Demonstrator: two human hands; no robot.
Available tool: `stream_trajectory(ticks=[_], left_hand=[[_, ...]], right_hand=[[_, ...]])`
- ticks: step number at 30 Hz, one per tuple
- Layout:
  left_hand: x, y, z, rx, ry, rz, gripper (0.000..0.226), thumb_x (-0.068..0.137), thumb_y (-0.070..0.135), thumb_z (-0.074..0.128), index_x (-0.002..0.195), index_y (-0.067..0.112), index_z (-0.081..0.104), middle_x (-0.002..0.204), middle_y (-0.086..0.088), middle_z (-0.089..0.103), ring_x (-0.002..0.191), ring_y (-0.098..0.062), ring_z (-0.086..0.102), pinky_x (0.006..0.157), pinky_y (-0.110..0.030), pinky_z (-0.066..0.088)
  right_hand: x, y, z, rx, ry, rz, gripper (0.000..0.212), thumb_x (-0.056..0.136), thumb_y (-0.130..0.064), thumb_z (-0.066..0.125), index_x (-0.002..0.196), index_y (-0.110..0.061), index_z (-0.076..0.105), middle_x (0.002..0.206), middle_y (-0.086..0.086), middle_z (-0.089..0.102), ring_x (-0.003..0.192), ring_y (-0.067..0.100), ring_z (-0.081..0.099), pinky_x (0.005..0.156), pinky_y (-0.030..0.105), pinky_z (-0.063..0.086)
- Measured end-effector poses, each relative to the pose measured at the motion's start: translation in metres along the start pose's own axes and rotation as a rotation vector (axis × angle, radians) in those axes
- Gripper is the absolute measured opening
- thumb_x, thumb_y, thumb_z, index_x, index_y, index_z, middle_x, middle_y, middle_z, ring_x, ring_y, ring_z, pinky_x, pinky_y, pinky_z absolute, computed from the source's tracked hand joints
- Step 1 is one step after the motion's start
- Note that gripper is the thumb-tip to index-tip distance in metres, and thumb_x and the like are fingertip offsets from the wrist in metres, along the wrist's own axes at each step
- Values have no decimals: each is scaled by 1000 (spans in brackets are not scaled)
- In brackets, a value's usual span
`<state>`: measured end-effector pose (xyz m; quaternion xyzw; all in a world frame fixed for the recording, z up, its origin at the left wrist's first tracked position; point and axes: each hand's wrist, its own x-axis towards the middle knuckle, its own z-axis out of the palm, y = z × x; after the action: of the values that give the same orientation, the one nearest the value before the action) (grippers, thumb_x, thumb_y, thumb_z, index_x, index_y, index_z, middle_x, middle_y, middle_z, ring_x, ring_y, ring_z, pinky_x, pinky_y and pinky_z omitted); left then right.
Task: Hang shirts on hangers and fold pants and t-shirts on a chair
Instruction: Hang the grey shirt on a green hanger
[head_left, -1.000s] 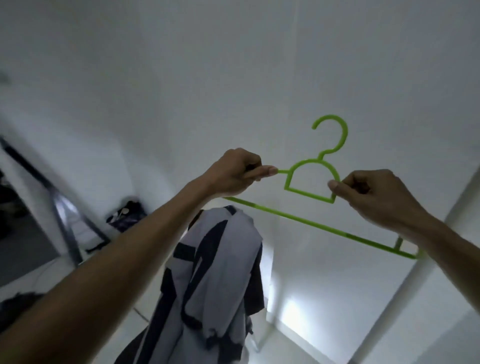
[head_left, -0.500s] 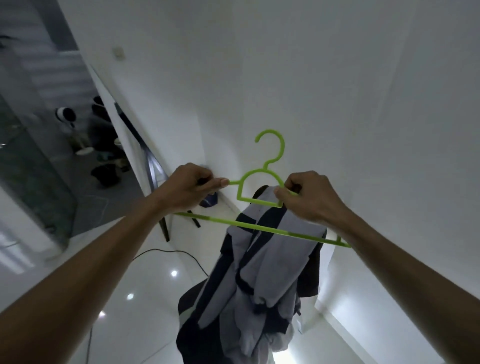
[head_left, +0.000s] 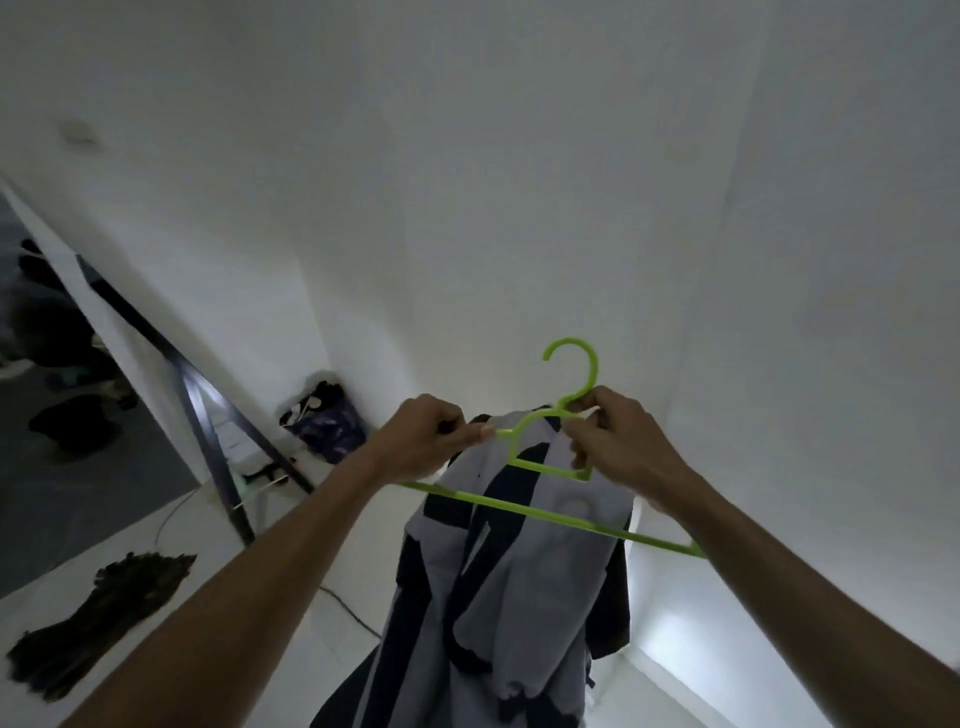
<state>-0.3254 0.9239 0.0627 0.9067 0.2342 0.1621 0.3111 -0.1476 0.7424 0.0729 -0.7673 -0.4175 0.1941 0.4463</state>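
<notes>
I hold a lime-green plastic hanger (head_left: 540, 510) up in front of me, hook upward. My left hand (head_left: 431, 441) pinches its left shoulder arm between thumb and fingers. My right hand (head_left: 621, 447) grips the right side near the neck of the hook. Behind and below the hanger, a grey and navy striped shirt (head_left: 514, 597) is draped over what seems to be a chair back, which the cloth hides.
White walls meet in a corner straight ahead. A dark metal frame (head_left: 208, 405) leans at the left, with a dark patterned bag (head_left: 324, 421) by the wall. A dark garment (head_left: 98, 618) lies on the white floor at lower left. A thin cable (head_left: 348, 608) runs across the floor.
The hanger and both hands have shifted right and a little lower over the draped shirt as my head turned. My right hand now grips nearer the hook.
</notes>
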Motion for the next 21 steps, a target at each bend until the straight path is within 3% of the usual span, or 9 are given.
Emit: stream_trajectory(ticks=[3, 6, 10, 12, 14, 17, 21], left_hand=[[57, -39, 22, -47, -142, 41, 77, 84, 68, 57, 66, -7, 50, 53, -1, 37, 48, -8, 33, 50, -21, 29], [110, -79, 51, -147, -235, -22, 63, 94, 57, 55, 63, 1, 49, 53, -5, 48, 45, -11, 48, 52, -26, 43], [183, -141, 84, 81, -303, -63, 47, 94, 58, 53, 86, 11, 57, 81, -5, 61, 78, -21, 59, 65, -30, 45], [212, -162, 98, 142, -323, -86, 71, 82, 70, 47, 116, 9, 58, 112, -11, 64, 104, -28, 59, 82, -36, 49], [236, -175, 113, 183, -351, -113, 91, 73, 77, 37, 131, 9, 51, 131, -13, 57, 121, -33, 52, 94, -43, 46], [268, -184, 145, 177, -430, -133, 84, 79, 81, 44, 120, 8, 53, 127, -16, 57, 117, -37, 54, 97, -48, 45], [292, -176, 173, 98, -366, -222, 58, 83, 63, 64, 104, 10, 52, 114, -14, 60, 110, -37, 55, 100, -49, 41]], right_hand=[[31, 22, 22, -51, 190, 85, 28, 99, -46, 54, 99, -19, 61, 73, 10, 69, 65, 23, 68, 62, 35, 54], [57, 48, 42, -176, 347, 209, 34, 98, -56, 48, 95, -23, 59, 69, 1, 62, 72, 22, 62, 71, 38, 51], [86, 72, 71, -277, 461, 371, 33, 98, -55, 48, 90, -24, 55, 67, -4, 60, 69, 17, 58, 64, 34, 44], [92, 79, 80, -318, 479, 434, 32, 97, -56, 47, 91, -25, 55, 69, -5, 60, 70, 12, 56, 61, 33, 39], [98, 88, 87, -348, 484, 477, 32, 97, -57, 46, 92, -27, 55, 71, -6, 60, 74, 16, 57, 63, 33, 40], [107, 104, 93, -371, 512, 524, 33, 97, -58, 45, 93, -27, 55, 70, -8, 59, 76, 19, 60, 65, 33, 43], [112, 114, 98, -385, 554, 568, 31, 98, -57, 45, 95, -28, 55, 70, -9, 58, 75, 16, 58, 63, 32, 41]])
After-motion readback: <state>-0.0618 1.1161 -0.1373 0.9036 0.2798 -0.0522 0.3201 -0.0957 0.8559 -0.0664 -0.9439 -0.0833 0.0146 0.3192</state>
